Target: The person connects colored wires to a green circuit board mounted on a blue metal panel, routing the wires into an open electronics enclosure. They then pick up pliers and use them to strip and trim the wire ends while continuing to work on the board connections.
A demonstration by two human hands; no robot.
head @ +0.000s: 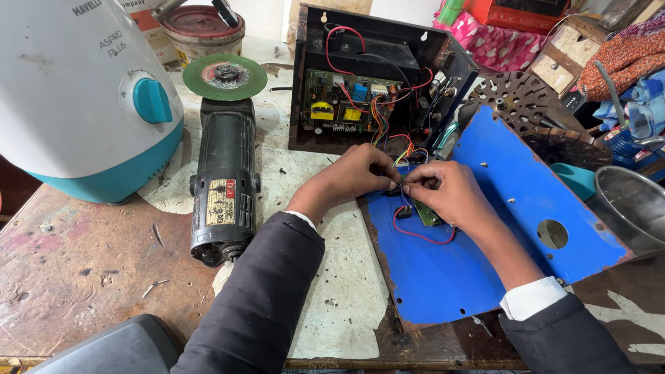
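Left hand and right hand — both pinched shut on the small circuit board | board on the blue panel, 6 o'clock of the open black case | light, stiff, fragile — best held by its edges; thin wires would tear easily.

A worn wooden workbench was seen, partly covered by a torn white sheet. On it were laid a black angle grinder, a white and teal mixer base, an opened black casing and a blue metal panel.
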